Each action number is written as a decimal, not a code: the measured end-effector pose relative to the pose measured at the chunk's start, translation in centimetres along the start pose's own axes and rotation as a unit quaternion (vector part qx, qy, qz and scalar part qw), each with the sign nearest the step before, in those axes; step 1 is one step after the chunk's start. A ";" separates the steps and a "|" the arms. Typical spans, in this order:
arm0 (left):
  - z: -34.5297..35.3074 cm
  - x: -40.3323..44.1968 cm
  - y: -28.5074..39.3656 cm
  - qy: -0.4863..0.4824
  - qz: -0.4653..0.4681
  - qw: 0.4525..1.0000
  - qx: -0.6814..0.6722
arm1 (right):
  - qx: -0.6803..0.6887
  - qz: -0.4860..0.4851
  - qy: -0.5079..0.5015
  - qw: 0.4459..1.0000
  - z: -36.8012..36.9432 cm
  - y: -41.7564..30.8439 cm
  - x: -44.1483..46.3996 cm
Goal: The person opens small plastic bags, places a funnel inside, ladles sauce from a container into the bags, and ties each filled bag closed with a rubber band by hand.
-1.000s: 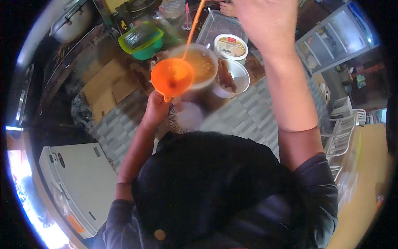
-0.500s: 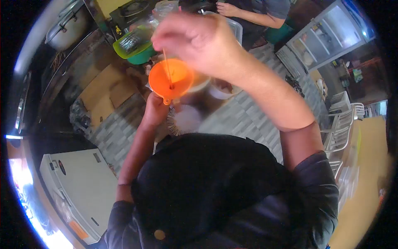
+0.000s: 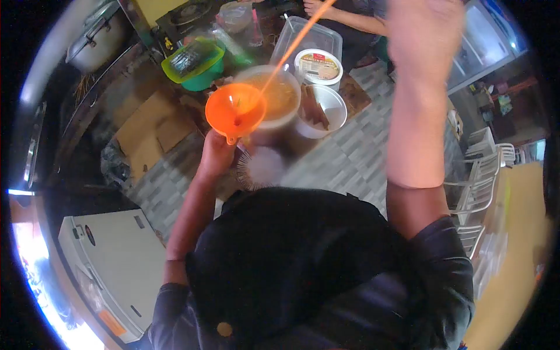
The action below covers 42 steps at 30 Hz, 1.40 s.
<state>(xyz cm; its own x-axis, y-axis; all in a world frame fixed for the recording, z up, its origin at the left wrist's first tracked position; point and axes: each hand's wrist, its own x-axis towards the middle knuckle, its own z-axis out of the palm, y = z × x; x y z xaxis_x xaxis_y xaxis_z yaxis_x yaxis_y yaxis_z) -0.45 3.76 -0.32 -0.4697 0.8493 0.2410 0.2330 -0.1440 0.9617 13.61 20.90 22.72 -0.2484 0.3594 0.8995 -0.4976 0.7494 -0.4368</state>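
My left hand is closed around the underside of an orange funnel, whose wide mouth faces up. A small green bit lies inside, near the dark spout hole; what is below the funnel is hidden. High on the right, my right hand is blurred and cut off by the top edge. A long thin orange stick slants from the funnel's rim up out of view, its top end hidden; it appears held by my right hand. Behind the funnel stands a tub of brownish food.
A white bucket with brown pieces and a lidded white tub stand beside the food tub. Further back are a clear plastic box and a green basin. Another person's hand is at the top; a round spiky-edged object lies below.
My right hand has swung up and right, away from the funnel. The stick has come out of the spout hole and tilts right. The funnel in my left hand has shifted slightly left.
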 end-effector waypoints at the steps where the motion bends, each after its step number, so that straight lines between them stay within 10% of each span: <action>1: 0.0 -0.1 0.1 0.007 -0.006 1.000 0.006 | -0.124 0.004 0.056 0.991 -1.0 -1.2 0.2; 12: -1.0 -1.7 -2.3 -0.032 -0.092 0.995 -0.038 | -0.286 0.199 -0.094 0.933 -0.7 8.4 -15.6; 21: -1.0 -2.3 -0.9 -0.031 -0.068 0.993 -0.096 | -0.466 0.048 -0.200 0.861 -0.8 8.2 -18.4; 27: -0.2 -1.7 -0.6 -0.022 -0.049 0.990 -0.127 | -0.201 0.083 -0.368 0.904 2.8 1.0 -16.3; 33: -0.3 -1.2 -1.7 0.002 -0.010 1.000 -0.022 | -0.238 0.048 -0.401 0.883 2.6 0.9 -15.9; 38: -0.1 -0.8 -2.9 -0.052 -0.044 0.996 -0.059 | -0.209 0.084 -0.291 0.930 0.6 2.0 -15.3; 41: -0.2 -0.9 -3.5 -0.070 -0.024 0.986 -0.148 | 0.021 0.524 -0.050 0.850 -0.2 3.3 -15.4; 42: -0.1 -1.0 -3.5 -0.071 -0.011 0.985 -0.155 | 0.017 0.523 -0.049 0.851 -0.5 4.6 -16.7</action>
<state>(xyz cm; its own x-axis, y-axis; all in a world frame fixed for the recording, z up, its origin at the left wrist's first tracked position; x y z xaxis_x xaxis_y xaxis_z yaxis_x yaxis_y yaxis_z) -0.90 3.39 -3.87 -0.3432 0.9132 0.2197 -0.0582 -0.2541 0.9654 15.86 18.58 5.71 -0.6371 0.7706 0.0152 0.0138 0.0312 -0.9994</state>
